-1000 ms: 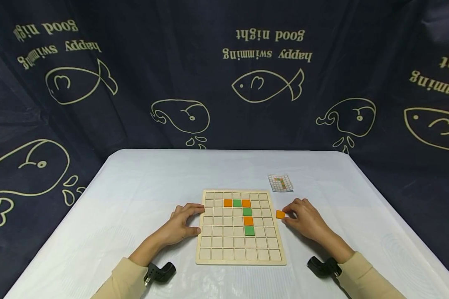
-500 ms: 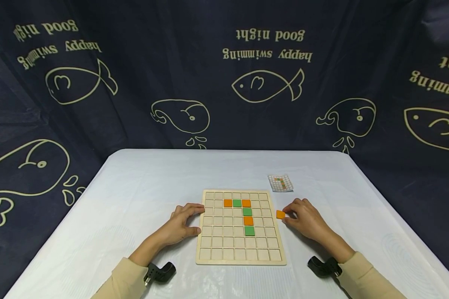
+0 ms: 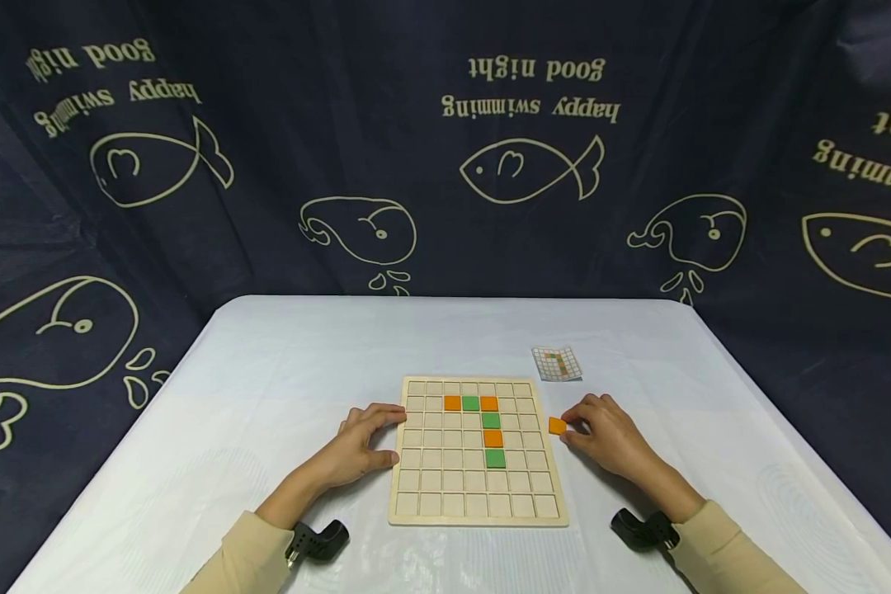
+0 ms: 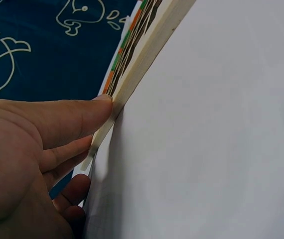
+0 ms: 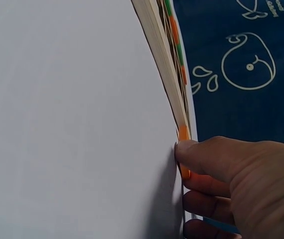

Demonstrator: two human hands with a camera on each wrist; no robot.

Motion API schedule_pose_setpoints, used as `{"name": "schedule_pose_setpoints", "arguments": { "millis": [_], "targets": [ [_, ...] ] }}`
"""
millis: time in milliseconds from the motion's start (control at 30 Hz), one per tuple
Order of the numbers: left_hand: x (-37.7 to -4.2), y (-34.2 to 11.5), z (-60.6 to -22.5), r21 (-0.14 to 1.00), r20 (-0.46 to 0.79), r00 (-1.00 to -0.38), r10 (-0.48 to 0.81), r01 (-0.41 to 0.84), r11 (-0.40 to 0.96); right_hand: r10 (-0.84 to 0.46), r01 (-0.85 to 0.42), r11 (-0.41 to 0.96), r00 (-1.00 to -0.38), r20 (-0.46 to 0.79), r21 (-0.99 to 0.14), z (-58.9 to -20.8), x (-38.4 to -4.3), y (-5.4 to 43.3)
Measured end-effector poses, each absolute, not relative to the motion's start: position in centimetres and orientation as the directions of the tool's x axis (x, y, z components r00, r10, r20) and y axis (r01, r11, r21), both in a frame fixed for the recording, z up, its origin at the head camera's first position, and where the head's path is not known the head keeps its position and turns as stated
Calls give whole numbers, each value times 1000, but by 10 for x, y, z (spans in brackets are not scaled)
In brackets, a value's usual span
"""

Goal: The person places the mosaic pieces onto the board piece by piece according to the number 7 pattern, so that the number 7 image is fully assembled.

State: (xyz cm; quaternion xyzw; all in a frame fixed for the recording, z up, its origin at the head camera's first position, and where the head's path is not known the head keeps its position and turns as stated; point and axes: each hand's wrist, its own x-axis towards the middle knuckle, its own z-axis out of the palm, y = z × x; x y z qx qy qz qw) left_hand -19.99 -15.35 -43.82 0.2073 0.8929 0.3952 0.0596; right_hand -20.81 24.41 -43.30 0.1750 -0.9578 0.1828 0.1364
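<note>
My right hand (image 3: 610, 437) pinches an orange square tile (image 3: 557, 426) between thumb and fingers, just off the right side of the wooden grid board (image 3: 478, 521). In the right wrist view the tile (image 5: 183, 133) shows edge-on under the thumb. Fingertips of my left hand (image 3: 356, 445) touch the board's left edge, the thumb lower down and apart from the index finger; the left wrist view shows them against the board's side (image 4: 142, 62). Orange and green tiles alternate in the grid: a short row near the top, then a column running down from its right end to a green tile (image 3: 495, 459).
A small printed card (image 3: 557, 364) with a matching-looking coloured grid lies beyond the board's top right corner. White cloth (image 3: 327, 346) covers the table. Behind it hangs a dark curtain (image 3: 445, 247) with fish and whale drawings. Both wrists wear black cameras (image 3: 322, 541).
</note>
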Motion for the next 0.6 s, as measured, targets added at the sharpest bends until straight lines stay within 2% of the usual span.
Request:
{"name": "schedule_pose_setpoints", "arguments": {
  "millis": [600],
  "targets": [
    [-200, -153, -436, 725, 68, -906, 418, 333, 603, -255, -356, 871, -917, 305, -340, -429, -207, 241]
  ]
}}
